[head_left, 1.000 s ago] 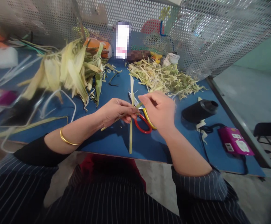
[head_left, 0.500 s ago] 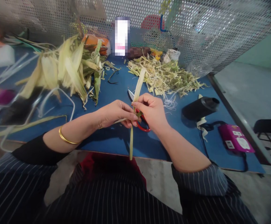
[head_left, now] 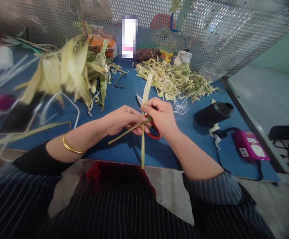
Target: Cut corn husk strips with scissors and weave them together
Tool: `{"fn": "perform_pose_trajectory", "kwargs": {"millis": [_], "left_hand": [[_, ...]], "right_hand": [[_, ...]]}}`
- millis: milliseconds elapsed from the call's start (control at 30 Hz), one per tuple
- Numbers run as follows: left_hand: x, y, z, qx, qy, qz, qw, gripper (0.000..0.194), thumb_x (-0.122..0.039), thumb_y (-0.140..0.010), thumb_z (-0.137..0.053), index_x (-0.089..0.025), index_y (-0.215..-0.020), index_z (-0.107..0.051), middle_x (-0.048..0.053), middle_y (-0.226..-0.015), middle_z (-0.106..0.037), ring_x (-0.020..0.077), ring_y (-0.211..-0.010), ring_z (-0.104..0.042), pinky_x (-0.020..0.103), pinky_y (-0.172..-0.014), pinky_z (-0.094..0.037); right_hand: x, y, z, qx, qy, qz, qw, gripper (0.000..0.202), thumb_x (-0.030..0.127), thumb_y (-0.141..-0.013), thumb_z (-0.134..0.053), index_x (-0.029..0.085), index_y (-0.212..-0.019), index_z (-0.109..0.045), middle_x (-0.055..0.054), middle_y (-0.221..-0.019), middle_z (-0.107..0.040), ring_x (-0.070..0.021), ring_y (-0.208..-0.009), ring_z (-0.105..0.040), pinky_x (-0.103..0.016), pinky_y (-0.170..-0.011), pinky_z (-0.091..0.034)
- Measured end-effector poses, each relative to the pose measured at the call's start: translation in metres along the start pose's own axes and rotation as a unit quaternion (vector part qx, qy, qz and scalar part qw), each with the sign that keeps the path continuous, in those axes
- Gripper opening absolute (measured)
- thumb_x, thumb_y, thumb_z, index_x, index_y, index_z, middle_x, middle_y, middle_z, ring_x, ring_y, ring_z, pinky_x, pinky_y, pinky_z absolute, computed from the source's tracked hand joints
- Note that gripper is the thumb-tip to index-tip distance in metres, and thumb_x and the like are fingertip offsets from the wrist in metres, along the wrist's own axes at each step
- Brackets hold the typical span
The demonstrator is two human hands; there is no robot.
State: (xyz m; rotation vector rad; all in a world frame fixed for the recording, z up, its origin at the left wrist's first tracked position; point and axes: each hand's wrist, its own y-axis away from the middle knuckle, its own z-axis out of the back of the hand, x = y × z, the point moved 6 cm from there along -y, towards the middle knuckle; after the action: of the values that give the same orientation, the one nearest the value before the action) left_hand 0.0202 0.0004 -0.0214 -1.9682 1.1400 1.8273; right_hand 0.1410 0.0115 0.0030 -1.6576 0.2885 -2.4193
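Both hands meet over the blue table, pinching folded strips of pale corn husk. My left hand point(head_left: 124, 120) is closed on the strips where they cross. One narrow husk strip point(head_left: 121, 136) points out to the lower left, and another point(head_left: 143, 151) hangs down toward the table's front edge. My right hand point(head_left: 161, 116) pinches a wider husk strip point(head_left: 147, 87) that stands up above the fingers. The exact fold between the fingertips is partly hidden. Beneath the hands lie scissors point(head_left: 154, 133) with red handles, their blades pointing up and left.
Dried corn husks point(head_left: 72, 66) are heaped at the left, husk scraps point(head_left: 174, 79) at the back right. A black cylindrical tool point(head_left: 213, 114) and a purple power box point(head_left: 251, 146) are at right. White thread point(head_left: 181, 109) lies by the scraps. A perforated metal screen point(head_left: 154, 10) stands behind.
The narrow strip at my left hand has swung out, now showing longer to the lower left. The hanging strip has shifted slightly right. Both hands keep their pinch.
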Motion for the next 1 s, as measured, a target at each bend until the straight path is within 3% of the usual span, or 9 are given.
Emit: {"fn": "perform_pose_trajectory", "kwargs": {"millis": [133,233,333,433,500,633,700,1000], "left_hand": [[0.002,0.000,-0.002,0.008,-0.009,0.000,1.000,0.021,-0.029,-0.076,-0.068,-0.010,-0.080,-0.075,0.013,-0.078,-0.073,0.0116,-0.057,-0.065,0.021,-0.059,-0.053],[0.000,-0.001,-0.001,-0.022,0.027,0.001,0.999,0.026,-0.033,-0.076,-0.068,-0.009,-0.083,-0.074,0.014,-0.083,-0.073,0.0114,-0.059,-0.065,0.021,-0.061,-0.054],[-0.006,-0.001,0.003,-0.062,0.084,-0.022,0.994,0.028,-0.033,-0.078,-0.064,-0.009,-0.087,-0.073,0.017,-0.091,-0.073,0.0141,-0.066,-0.067,0.024,-0.067,-0.055],[-0.016,0.001,0.011,-0.092,0.106,-0.073,0.987,0.022,-0.021,-0.075,-0.062,-0.009,-0.090,-0.073,0.016,-0.096,-0.072,0.0166,-0.074,-0.069,0.025,-0.070,-0.055],[-0.021,0.004,0.017,-0.117,0.104,-0.103,0.982,0.021,-0.015,-0.072,-0.062,-0.009,-0.090,-0.073,0.014,-0.094,-0.072,0.0159,-0.075,-0.069,0.024,-0.069,-0.055],[-0.025,0.007,0.024,-0.152,0.097,-0.136,0.974,0.021,-0.016,-0.071,-0.066,-0.010,-0.090,-0.073,0.011,-0.089,-0.072,0.0136,-0.071,-0.067,0.020,-0.062,-0.052],[-0.027,0.008,0.025,-0.158,0.092,-0.152,0.971,0.020,-0.019,-0.071,-0.068,-0.011,-0.088,-0.073,0.011,-0.094,-0.072,0.0123,-0.070,-0.066,0.018,-0.058,-0.050],[-0.026,0.006,0.027,-0.166,0.071,-0.165,0.970,0.025,-0.028,-0.067,-0.076,-0.012,-0.086,-0.074,0.009,-0.092,-0.071,0.0099,-0.067,-0.062,0.018,-0.054,-0.046]], "right_hand": [[0.007,0.002,-0.001,-0.019,0.037,0.041,0.998,0.021,0.025,-0.077,-0.063,0.018,-0.058,-0.055,0.002,-0.064,-0.052,-0.0102,-0.058,-0.047,-0.027,-0.060,-0.041],[0.012,-0.001,0.006,-0.039,0.086,0.079,0.992,0.018,0.028,-0.083,-0.056,0.019,-0.068,-0.061,0.000,-0.072,-0.057,-0.0129,-0.068,-0.053,-0.030,-0.069,-0.044],[0.024,0.000,0.024,-0.107,0.139,0.129,0.976,0.017,0.032,-0.088,-0.051,0.021,-0.084,-0.064,-0.004,-0.086,-0.063,-0.0167,-0.083,-0.058,-0.033,-0.080,-0.044],[0.035,0.004,0.036,-0.156,0.154,0.130,0.967,0.020,0.036,-0.089,-0.051,0.021,-0.082,-0.061,-0.004,-0.083,-0.063,-0.0165,-0.079,-0.058,-0.031,-0.078,-0.045],[0.034,0.006,0.033,-0.127,0.150,0.099,0.975,0.025,0.041,-0.087,-0.053,0.020,-0.075,-0.059,-0.002,-0.072,-0.062,-0.0146,-0.069,-0.057,-0.028,-0.069,-0.044],[0.019,0.006,0.013,0.021,0.127,-0.009,0.992,0.038,0.052,-0.082,-0.056,0.018,-0.065,-0.057,0.001,-0.057,-0.057,-0.0105,-0.052,-0.047,-0.024,-0.051,-0.036],[0.013,0.007,0.006,0.064,0.108,-0.054,0.991,0.041,0.055,-0.078,-0.058,0.017,-0.063,-0.058,0.002,-0.053,-0.053,-0.0092,-0.048,-0.043,-0.024,-0.047,-0.032],[0.015,0.009,-0.004,0.120,-0.027,-0.108,0.986,0.027,0.041,-0.077,-0.065,0.016,-0.066,-0.058,0.001,-0.060,-0.060,-0.0092,-0.051,-0.051,-0.023,-0.052,-0.042]]}}
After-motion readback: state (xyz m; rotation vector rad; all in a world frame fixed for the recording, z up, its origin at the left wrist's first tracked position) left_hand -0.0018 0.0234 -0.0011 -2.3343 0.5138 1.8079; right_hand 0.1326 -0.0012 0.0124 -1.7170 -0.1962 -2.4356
